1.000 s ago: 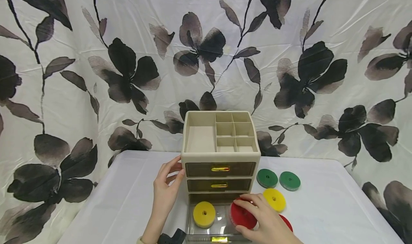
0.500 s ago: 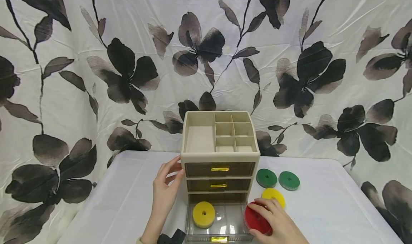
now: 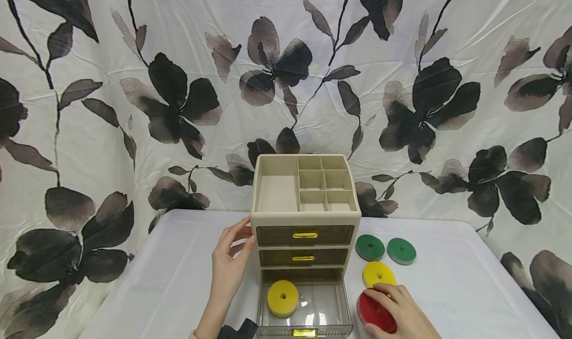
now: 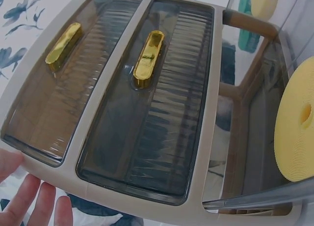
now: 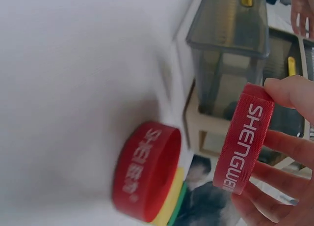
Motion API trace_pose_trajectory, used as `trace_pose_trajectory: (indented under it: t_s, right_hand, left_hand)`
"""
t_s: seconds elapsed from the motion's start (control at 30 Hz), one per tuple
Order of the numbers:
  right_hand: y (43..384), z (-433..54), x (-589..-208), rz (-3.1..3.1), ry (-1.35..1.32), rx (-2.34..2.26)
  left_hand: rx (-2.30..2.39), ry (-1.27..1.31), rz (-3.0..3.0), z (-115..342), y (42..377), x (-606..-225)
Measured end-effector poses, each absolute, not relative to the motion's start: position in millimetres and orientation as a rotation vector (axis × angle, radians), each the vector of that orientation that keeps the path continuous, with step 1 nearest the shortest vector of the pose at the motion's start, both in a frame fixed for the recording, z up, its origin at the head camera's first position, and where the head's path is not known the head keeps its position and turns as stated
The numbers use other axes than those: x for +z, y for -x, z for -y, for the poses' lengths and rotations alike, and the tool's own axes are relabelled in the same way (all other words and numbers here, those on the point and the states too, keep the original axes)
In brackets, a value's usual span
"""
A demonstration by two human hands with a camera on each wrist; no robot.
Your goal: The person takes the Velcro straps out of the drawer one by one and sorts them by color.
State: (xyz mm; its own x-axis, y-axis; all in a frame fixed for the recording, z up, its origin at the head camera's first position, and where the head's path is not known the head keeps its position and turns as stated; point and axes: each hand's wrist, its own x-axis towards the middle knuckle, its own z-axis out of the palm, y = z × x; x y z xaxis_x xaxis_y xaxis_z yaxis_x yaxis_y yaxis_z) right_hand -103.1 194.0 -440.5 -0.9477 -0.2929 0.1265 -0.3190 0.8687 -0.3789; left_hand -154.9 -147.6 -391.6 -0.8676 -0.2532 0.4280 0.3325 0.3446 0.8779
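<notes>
My right hand (image 3: 404,311) grips a red roll of tape (image 3: 375,311) by its edge, thumb on one side and fingers on the other. White lettering runs along the held roll's rim in the right wrist view. It hangs to the right of the pulled-out bottom drawer (image 3: 321,306), which is see-through and contains a yellow roll (image 3: 283,298). Another red roll (image 5: 142,172) lies on the table; hand and held roll cover it in the head view. My left hand (image 3: 230,262) rests against the left side of the cream drawer organizer (image 3: 306,219), thumb near its front edge.
Two green rolls (image 3: 370,247) and a yellow roll (image 3: 379,274) lie on the white-covered table (image 3: 464,284), right of the organizer. Both upper drawers, with gold handles (image 3: 305,235), are closed. A black object (image 3: 239,329) shows by the left wrist. Floral fabric hangs behind.
My right hand has carried the red roll rightward, from over the open drawer to beyond its right side. The left hand has stayed in place.
</notes>
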Motion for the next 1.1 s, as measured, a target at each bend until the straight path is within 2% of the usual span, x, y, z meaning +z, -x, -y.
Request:
trace_pose_trajectory:
  t_s: [0.2,1.1]
  right_hand:
    - [103.2,-207.1,-445.7,3.104,-0.276,0.608]
    - [111.7,-269.5,-469.3,3.22,0.021,0.646]
  left_hand:
    - [-1.559,0.058,2.115,147.7,156.0,-393.0]
    - [-1.541,0.049,2.138,147.7,155.4,-391.6]
